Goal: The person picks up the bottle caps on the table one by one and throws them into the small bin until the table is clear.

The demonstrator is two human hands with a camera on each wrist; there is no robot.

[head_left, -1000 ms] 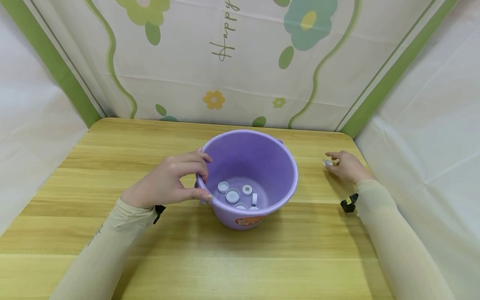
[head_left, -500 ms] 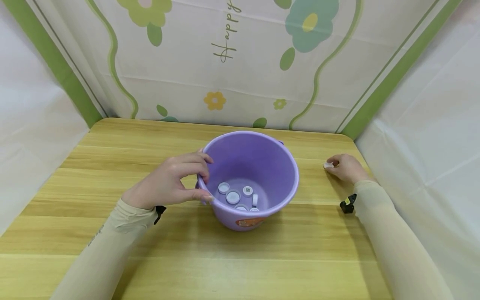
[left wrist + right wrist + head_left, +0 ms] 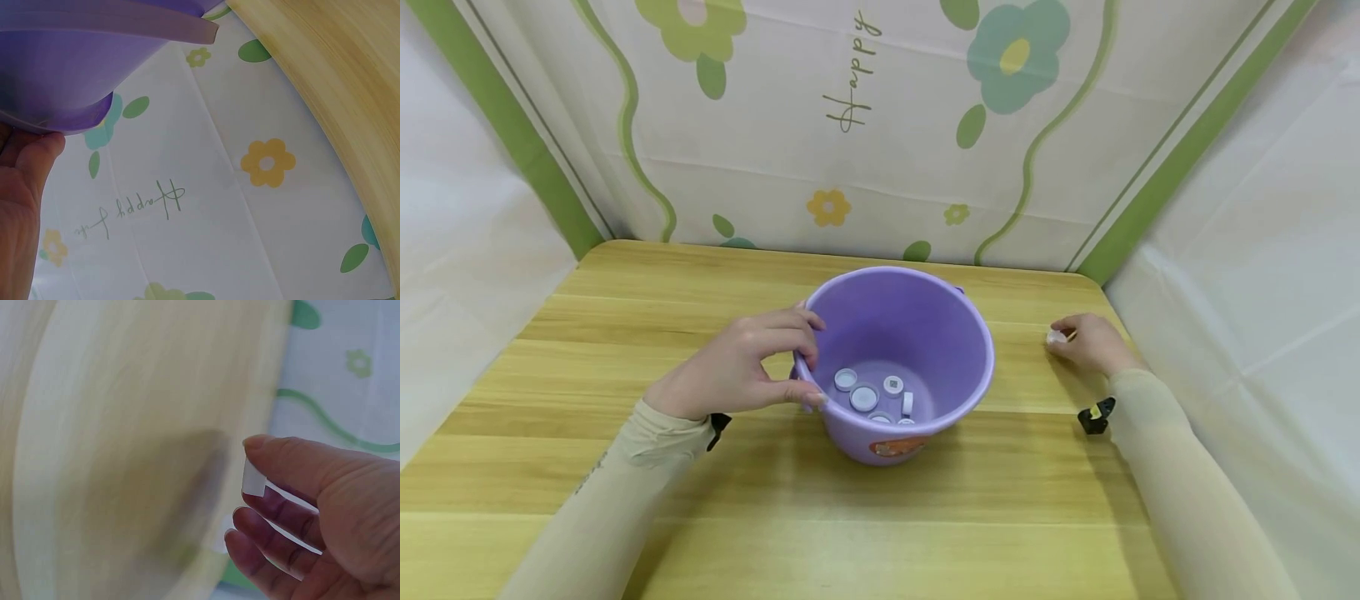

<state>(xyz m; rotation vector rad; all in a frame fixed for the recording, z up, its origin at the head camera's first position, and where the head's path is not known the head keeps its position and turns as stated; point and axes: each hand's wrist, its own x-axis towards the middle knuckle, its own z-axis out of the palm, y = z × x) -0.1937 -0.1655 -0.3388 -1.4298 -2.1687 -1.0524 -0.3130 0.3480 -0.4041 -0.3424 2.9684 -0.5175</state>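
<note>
A purple bucket stands upright mid-table, with several small round white caps on its floor. My left hand grips the bucket's left rim, thumb outside at the front and fingertips curled over the edge; the left wrist view shows part of that hand under the rim. Over the right side of the table, my right hand pinches a small white cap between thumb and index finger. In the right wrist view the cap appears edge-on, with the other fingers loosely bent below.
The wooden table has a rounded far edge against a white flowered curtain. White sheets hang along the left and right sides, the right sheet close beside my right arm. A bucket handle crosses the left wrist view.
My right hand has turned the white cap between its fingers, staying near the same spot. The left hand keeps its grip on the rim, and the head view has tilted slightly.
</note>
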